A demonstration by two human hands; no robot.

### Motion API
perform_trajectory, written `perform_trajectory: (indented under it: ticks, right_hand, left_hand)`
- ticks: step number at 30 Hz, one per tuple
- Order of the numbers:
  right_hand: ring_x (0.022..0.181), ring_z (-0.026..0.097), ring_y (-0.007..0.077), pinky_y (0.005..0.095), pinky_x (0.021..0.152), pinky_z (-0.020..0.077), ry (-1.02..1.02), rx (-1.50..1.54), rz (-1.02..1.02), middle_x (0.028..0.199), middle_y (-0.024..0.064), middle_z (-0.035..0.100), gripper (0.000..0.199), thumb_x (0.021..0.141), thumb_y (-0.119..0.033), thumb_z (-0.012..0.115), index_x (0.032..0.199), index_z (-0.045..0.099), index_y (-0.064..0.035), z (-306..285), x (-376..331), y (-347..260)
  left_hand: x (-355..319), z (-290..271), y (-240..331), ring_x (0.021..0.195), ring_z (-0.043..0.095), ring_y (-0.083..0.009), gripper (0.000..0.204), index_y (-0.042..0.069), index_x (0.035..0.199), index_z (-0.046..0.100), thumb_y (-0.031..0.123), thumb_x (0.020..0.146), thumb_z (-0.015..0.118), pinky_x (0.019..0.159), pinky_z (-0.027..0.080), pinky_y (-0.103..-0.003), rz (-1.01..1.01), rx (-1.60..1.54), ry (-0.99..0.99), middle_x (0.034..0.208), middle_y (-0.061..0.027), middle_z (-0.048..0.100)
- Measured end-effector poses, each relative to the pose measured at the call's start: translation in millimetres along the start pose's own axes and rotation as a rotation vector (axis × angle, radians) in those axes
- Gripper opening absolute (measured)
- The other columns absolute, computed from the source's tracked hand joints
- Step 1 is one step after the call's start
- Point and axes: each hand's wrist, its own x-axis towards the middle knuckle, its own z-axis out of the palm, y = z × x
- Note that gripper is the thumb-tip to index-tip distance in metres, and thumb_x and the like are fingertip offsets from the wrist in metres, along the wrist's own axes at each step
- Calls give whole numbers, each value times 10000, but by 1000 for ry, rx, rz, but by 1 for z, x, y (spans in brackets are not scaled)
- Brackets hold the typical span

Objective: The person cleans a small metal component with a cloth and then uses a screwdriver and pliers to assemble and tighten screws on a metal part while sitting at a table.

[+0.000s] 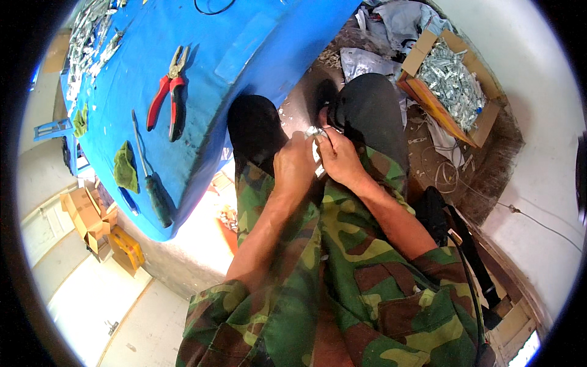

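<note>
Silvery metal piece [313,131], small and partly hidden by the fingers, sits at the meeting point of the two hands, just above the middle of the view and between the black-covered knees; the left hand [293,160] has its fingers bunched and clamped on it from the 8 o'clock side; the right hand [340,158] pinches it between fingers and thumb from the 4 o'clock side; a bright strip shows between the hands, though I cannot tell whether it belongs to the piece.

From the hands, the blue-covered desk [214,73] spreads toward 10 o'clock; on it combination pliers [175,79] with red and black handles lie at 10 o'clock, jaws pointing to 12; a screwdriver [154,189] with a dark green handle lies at 9 o'clock, just beside a green cloth [126,166]; at 2 o'clock an open carton [422,52] holds a heap of silvery pieces [451,85].
</note>
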Motion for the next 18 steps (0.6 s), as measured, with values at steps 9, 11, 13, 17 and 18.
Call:
perform_trajectory:
  ticks: [9,11,13,17,18]
  right_hand:
    - [873,633,494,478,707,497,156,-58,-13,912,282,641,251,1040,-202,533,1119,574,33,3,-5,-9]
    - [864,620,514,506,682,486,180,-38,-35,889,294,631,244,1035,-222,550,1076,561,18,3,-5,-10]
    - [839,599,540,552,644,465,201,8,-54,838,304,617,257,1026,-261,577,989,539,-10,4,-4,-12]
    - [815,596,540,542,638,469,210,19,-30,819,296,615,266,1025,-274,584,986,537,-15,5,-3,-10]
    - [808,595,541,539,637,469,204,25,-20,816,295,614,268,1025,-277,586,985,537,-16,5,-3,-12]
  left_hand:
    - [-6,12,16,789,631,-535,167,-14,964,515,135,1036,539,643,486,-586,-59,-139,30,853,-323,642]
    - [-6,10,19,810,627,-542,157,-15,982,512,131,1039,529,654,484,-587,-90,-138,-2,864,-330,639]
    - [-8,14,13,800,627,-535,148,-19,1011,524,126,1039,520,659,489,-567,-80,-187,8,856,-325,636]
    - [-8,11,12,867,664,-455,221,-26,1158,557,158,1055,493,731,515,-474,-88,-352,-65,950,-291,663]
    - [-10,9,12,915,662,-431,279,-29,1197,552,205,1060,488,772,511,-461,-155,-443,-95,1002,-281,662]
